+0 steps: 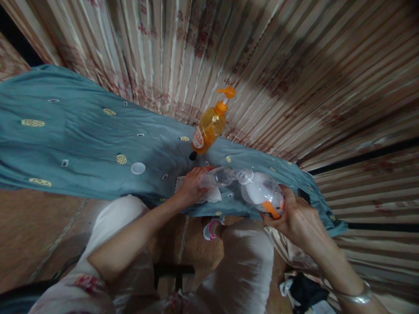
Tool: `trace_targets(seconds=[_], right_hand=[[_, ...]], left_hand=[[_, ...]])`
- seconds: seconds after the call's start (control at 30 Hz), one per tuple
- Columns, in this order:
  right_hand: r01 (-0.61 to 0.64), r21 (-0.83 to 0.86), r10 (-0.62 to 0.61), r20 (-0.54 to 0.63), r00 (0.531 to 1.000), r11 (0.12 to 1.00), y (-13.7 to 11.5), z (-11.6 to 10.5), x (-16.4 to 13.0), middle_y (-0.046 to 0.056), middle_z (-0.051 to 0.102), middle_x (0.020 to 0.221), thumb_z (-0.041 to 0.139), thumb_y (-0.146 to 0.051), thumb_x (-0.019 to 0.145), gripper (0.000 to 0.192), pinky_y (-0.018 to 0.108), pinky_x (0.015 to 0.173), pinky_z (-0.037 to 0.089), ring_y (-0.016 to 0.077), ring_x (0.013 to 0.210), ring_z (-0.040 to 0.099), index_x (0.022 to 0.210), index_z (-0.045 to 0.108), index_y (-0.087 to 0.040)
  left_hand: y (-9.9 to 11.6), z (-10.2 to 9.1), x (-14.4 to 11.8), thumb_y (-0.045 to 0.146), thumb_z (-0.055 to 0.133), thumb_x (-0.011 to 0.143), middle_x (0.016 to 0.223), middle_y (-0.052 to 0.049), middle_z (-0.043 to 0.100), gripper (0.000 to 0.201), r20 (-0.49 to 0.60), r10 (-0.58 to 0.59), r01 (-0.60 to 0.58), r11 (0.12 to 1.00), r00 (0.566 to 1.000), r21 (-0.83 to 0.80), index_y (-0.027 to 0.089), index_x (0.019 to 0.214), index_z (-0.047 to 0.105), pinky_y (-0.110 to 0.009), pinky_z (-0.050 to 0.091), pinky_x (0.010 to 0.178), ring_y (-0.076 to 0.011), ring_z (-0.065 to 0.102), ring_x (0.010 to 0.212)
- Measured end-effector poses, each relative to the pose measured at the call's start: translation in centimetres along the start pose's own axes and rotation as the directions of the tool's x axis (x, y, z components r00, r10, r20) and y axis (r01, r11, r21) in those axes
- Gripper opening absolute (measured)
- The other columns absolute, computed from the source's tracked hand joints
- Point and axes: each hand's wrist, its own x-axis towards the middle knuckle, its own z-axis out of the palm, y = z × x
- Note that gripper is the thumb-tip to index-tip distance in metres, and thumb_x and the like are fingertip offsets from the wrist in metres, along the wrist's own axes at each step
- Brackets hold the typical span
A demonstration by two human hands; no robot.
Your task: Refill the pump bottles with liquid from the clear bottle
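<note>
Left hand grips a small clear plastic bottle, tilted sideways, fingers clenched round its body. Right hand grasps a rounded translucent bottle with an orange label; the two necks meet mouth to mouth above the bench, which is draped in wrinkled teal cloth. Behind stands an amber pump bottle. White round cap lies apart, left.

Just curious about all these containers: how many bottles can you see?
3: an orange pump bottle standing on the blue cloth, a small clear bottle in the left hand, a white bottle in the right hand.
</note>
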Motion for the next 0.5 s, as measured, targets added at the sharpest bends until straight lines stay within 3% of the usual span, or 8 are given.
trace_targets(seconds=[0.5], right_hand=[[0.035, -0.006, -0.035, -0.027, 0.999, 0.999, 0.25, 0.04, 0.02, 0.012, 0.069, 0.077, 0.057, -0.045, 0.081, 0.056, 0.033, 0.057, 0.05, 0.0269, 0.066, 0.067, 0.122, 0.05, -0.008]], left_hand=[[0.1, 0.1, -0.08, 0.014, 0.067, 0.08, 0.135, -0.012, 0.061, 0.061, -0.021, 0.032, -0.031, 0.999, 0.999, 0.017, 0.018, 0.137, 0.047, -0.048, 0.047, 0.106, -0.0304, 0.057, 0.124]])
